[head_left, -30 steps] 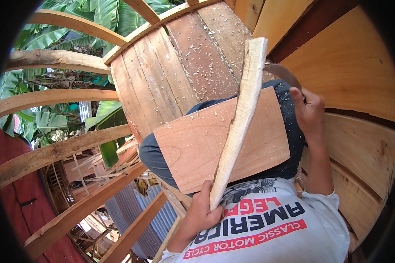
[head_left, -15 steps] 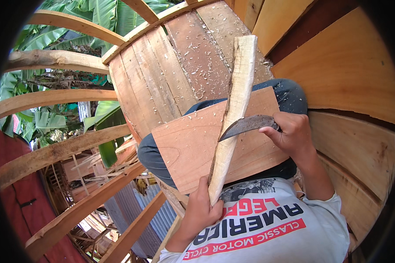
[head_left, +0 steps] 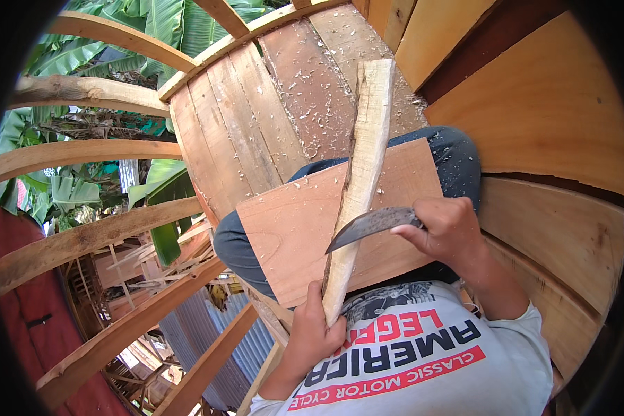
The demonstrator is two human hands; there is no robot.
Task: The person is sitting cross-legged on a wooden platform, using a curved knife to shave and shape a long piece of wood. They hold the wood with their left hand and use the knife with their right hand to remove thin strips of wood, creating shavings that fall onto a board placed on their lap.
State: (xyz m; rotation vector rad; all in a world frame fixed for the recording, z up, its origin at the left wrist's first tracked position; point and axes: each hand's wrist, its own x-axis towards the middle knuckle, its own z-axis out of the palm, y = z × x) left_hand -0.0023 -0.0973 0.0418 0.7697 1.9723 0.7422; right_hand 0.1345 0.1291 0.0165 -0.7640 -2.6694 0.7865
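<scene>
A long, pale length of wood (head_left: 369, 149) with a dark, rough left edge slants up and away from my body. My left hand (head_left: 317, 328) grips its near end close to my shirt. In my right hand (head_left: 445, 232) is a knife with a dark, curved blade (head_left: 371, 227); the fist hides its handle. The blade lies across the wood's pale face, its tip pointing left past the dark edge. Beneath the wood, a flat reddish-brown board (head_left: 284, 232) rests across my folded legs.
Wood shavings (head_left: 320, 132) are scattered over the plank floor (head_left: 263, 132). Wooden wall boards (head_left: 534, 111) close in the right side. On the left run spaced wooden rails (head_left: 93, 232), with banana leaves (head_left: 163, 35) and corrugated metal sheets (head_left: 208, 350) beyond them.
My right hand has drawn the knife along the wood toward my body and slightly left. The wood's far end has shifted a little left. My left hand keeps its grip.
</scene>
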